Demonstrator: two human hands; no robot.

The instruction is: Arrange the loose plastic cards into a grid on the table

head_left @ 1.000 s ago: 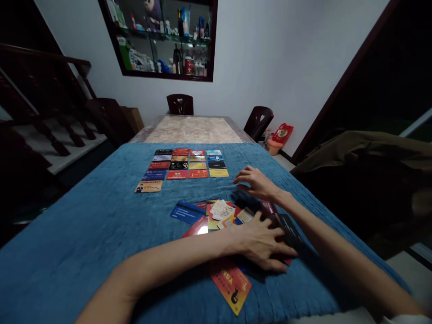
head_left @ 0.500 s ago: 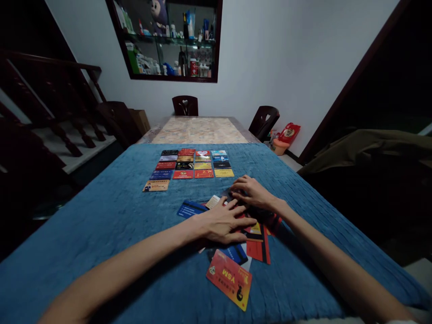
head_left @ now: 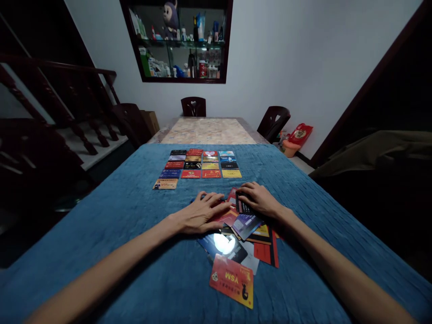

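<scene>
My left hand (head_left: 204,213) lies palm down on the left side of a loose pile of plastic cards, its fingers stretched out. My right hand (head_left: 259,199) rests on the pile's upper right, fingers slightly bent over a black card (head_left: 243,206). Between the hands a purple card (head_left: 247,225) shows. Nearer to me are a dark card with a bright glare (head_left: 238,252), a red card with a black stripe (head_left: 266,253) and a red-orange card marked YSM (head_left: 232,281). Cards under both palms are hidden.
Beyond the pile, several cards lie in neat columns, with an orange card (head_left: 165,184) at the lower left and a yellow card (head_left: 231,173) at the right. A blue cloth (head_left: 128,211) covers the near table. Chairs (head_left: 273,123) stand around the far end.
My left hand has slid left off the middle of the pile, uncovering the purple card and the dark glaring card. My right hand stays on the upper right. The view has shifted slightly.
</scene>
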